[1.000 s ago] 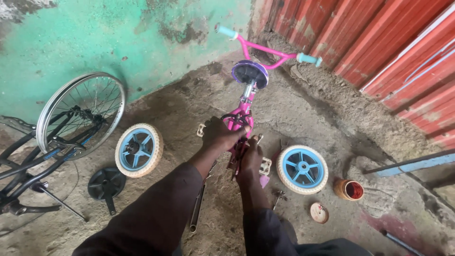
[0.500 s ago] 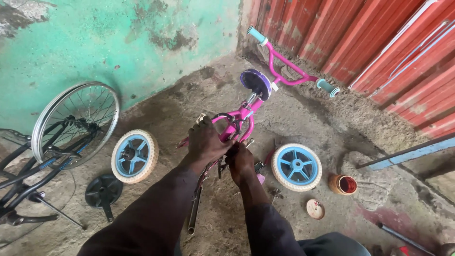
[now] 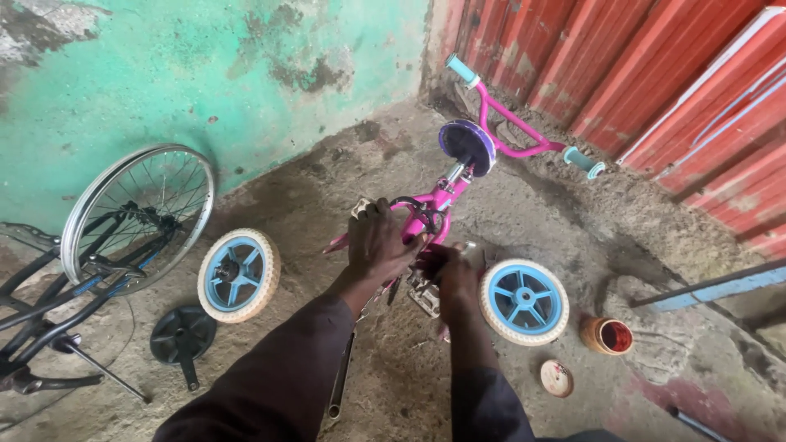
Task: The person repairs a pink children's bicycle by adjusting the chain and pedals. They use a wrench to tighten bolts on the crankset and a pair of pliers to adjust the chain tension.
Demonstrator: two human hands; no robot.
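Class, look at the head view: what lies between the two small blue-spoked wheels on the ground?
In the head view, between the left small wheel and the right small wheel lie both hands, left hand and right hand, on the pink bicycle frame.

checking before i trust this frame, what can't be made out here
Head view only:
- Crank area of the pink bike: covered by the left hand and right hand.
- What the fingers grip: hidden underneath.
- Black bike: cut off by the left edge.
- Pot contents: too small.
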